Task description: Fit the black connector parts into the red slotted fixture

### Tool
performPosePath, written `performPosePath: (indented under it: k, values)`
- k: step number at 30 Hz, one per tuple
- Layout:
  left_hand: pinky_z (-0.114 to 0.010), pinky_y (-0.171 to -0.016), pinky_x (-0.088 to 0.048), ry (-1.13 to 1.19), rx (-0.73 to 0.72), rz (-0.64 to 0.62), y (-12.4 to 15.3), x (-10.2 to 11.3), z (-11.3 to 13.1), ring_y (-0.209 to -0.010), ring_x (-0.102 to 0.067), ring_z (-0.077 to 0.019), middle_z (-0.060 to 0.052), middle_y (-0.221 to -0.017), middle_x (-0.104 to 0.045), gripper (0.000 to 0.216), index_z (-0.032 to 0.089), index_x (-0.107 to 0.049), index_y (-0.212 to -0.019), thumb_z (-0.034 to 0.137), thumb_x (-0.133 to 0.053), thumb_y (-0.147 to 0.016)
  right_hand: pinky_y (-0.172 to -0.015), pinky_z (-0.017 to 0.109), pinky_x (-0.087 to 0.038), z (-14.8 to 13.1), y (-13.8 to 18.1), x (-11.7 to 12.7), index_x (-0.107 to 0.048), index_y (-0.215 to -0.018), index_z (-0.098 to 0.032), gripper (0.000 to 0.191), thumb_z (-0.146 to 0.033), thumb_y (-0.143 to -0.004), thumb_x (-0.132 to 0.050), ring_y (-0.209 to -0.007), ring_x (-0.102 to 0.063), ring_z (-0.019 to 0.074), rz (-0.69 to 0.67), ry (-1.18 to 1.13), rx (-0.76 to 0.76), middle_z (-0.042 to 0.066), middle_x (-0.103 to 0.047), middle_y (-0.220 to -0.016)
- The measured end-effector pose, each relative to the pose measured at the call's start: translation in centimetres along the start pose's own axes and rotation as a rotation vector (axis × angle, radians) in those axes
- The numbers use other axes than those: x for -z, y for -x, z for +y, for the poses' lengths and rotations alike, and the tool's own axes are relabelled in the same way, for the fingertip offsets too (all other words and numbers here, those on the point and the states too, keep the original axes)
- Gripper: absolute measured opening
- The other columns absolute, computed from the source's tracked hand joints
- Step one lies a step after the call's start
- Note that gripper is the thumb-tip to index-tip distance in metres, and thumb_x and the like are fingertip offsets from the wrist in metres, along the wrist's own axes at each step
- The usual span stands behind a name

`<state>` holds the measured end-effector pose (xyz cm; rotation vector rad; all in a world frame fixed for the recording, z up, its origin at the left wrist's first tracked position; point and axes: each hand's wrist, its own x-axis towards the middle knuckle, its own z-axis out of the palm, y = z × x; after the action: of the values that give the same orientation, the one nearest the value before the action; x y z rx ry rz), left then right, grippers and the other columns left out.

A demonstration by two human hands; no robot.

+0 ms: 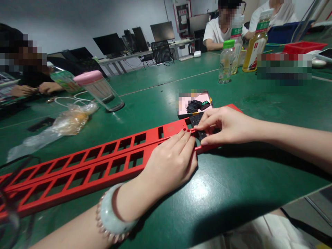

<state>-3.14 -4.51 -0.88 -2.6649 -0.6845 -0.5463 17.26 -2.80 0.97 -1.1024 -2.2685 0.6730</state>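
A long red slotted frame [124,147] lies slantwise across the green table, with two rows of rectangular openings. My left hand [172,155] rests on its near side, fingers stretched out and pressing flat by a black flat part [196,121]. That black part sits across the frame toward its right end. My right hand [220,125] pinches it between thumb and fingers, which hide some of it. Just behind the frame, a shallow box [183,110] with a pink inside holds several small black pieces [193,105] and a bit of green.
A pink-lidded cup [100,90] and a plastic bag [70,121] lie at the left. Bottles stand at the back right, including a green-capped one [226,64] and a yellow drink [256,48]. A red tray [303,47] is farther right. Other people sit around the table [145,84].
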Motion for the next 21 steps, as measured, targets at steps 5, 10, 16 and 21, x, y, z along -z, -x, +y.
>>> performPosePath:
  k: [5, 10, 16, 21]
  values:
    - [-0.037, -0.091, -0.047, 0.003, -0.001, 0.002, 0.0, 0.0, 0.0, -0.103, -0.056, -0.0256, -0.017, -0.11, -0.059, 0.032, 0.002, -0.059, -0.104, 0.021, -0.047, -0.081, -0.063, 0.026, -0.043, 0.1, 0.0, 0.0, -0.07, -0.086, -0.014, 0.026, -0.03, -0.065, -0.068, -0.07, -0.055, 0.0144, -0.005, 0.038, 0.013, 0.004, -0.06, -0.071]
    - [-0.037, -0.091, -0.047, 0.01, -0.001, 0.003, 0.0, 0.1, 0.0, -0.103, -0.056, -0.0252, -0.017, -0.11, -0.059, 0.031, 0.003, -0.059, -0.104, 0.021, -0.047, -0.081, -0.063, 0.026, -0.045, 0.4, 0.0, -0.2, -0.07, -0.09, -0.016, 0.029, -0.03, -0.065, -0.069, -0.07, -0.056, 0.0142, 0.023, 0.038, 0.022, 0.004, -0.061, -0.076]
    - [-0.038, -0.092, -0.046, 0.018, 0.002, -0.002, 0.1, 0.1, 0.0, -0.104, -0.055, -0.0254, -0.017, -0.11, -0.059, 0.031, 0.003, -0.058, -0.104, 0.021, -0.047, -0.081, -0.066, 0.026, -0.046, 0.6, 0.1, -0.1, -0.069, -0.085, -0.015, 0.02, -0.028, -0.071, -0.063, -0.072, -0.057, 0.0136, 0.024, 0.156, 0.253, 0.007, -0.063, -0.084]
    - [-0.038, -0.091, -0.047, 0.019, 0.0, 0.001, 0.1, 0.0, 0.0, -0.104, -0.055, -0.0256, -0.017, -0.111, -0.059, 0.031, 0.004, -0.058, -0.105, 0.02, -0.046, -0.081, -0.064, 0.024, -0.047, 1.1, 0.3, -0.5, -0.067, -0.091, -0.014, 0.024, -0.029, -0.073, -0.06, -0.067, -0.056, 0.011, 0.068, 0.229, 0.367, 0.007, -0.063, -0.086]
